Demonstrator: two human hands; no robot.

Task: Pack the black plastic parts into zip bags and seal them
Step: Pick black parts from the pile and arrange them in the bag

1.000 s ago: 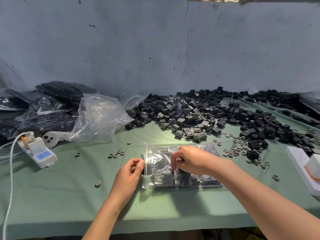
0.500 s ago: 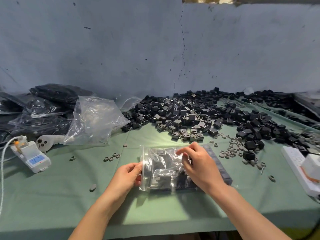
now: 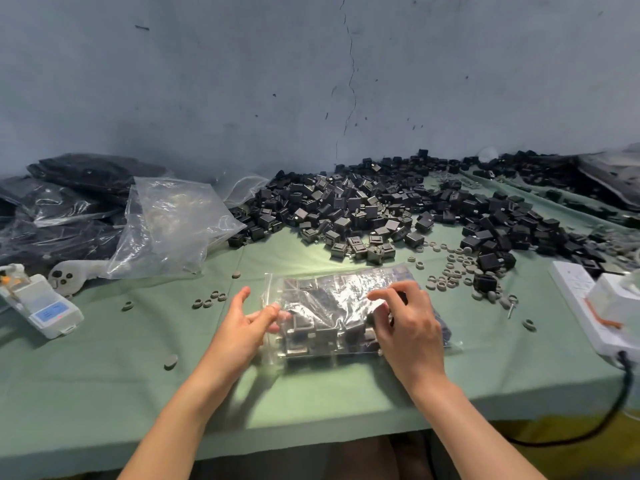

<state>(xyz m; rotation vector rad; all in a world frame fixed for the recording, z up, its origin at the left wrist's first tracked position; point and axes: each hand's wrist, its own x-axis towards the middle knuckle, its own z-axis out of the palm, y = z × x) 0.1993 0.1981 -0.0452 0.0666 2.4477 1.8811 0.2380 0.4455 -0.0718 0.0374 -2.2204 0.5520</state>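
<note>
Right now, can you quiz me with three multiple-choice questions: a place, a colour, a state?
1. The heap of loose black plastic parts lies: A) beyond the clear zip bag, B) nearer than it, C) under the table.
2. The table's cloth is: A) red, B) yellow, C) green.
3. The clear zip bag is: A) empty, B) filled with black parts, C) hanging up.
Answers: 1A, the heap lies behind the bag; 2C, the cloth is plainly green; 3B, black parts show through the plastic.
</note>
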